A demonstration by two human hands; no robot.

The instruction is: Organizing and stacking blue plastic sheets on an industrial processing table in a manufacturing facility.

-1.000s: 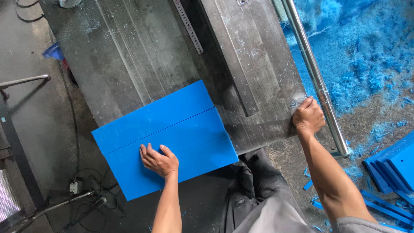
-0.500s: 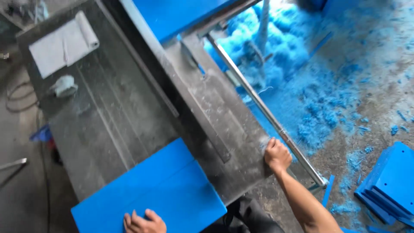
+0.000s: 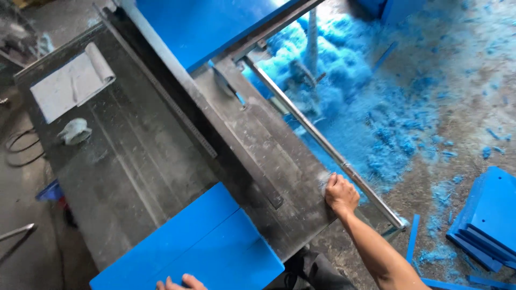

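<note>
A bright blue plastic sheet (image 3: 199,247) lies flat on the near end of a grey steel saw table (image 3: 140,156), with a seam or cut line running along it. My left hand (image 3: 180,282) rests on the sheet's near edge; only the fingertips show at the bottom of the view. My right hand (image 3: 340,193) is closed over the table's right edge, beside a long steel guide rail (image 3: 322,142). A round saw blade (image 3: 226,87) stands up from the table farther back. A second blue sheet (image 3: 209,24) lies at the far end.
Blue shavings (image 3: 376,107) cover the floor to the right. Cut blue panels (image 3: 492,215) are stacked at the lower right, with strips beside them. A grey paper (image 3: 70,80) and a crumpled glove (image 3: 75,131) lie on the table's left part. A ruler strip (image 3: 177,113) runs along it.
The view has swung up and away along the table, bringing the saw blade and far blue sheet into sight. My left hand has slipped to the bottom edge; my right hand stays on the table edge.
</note>
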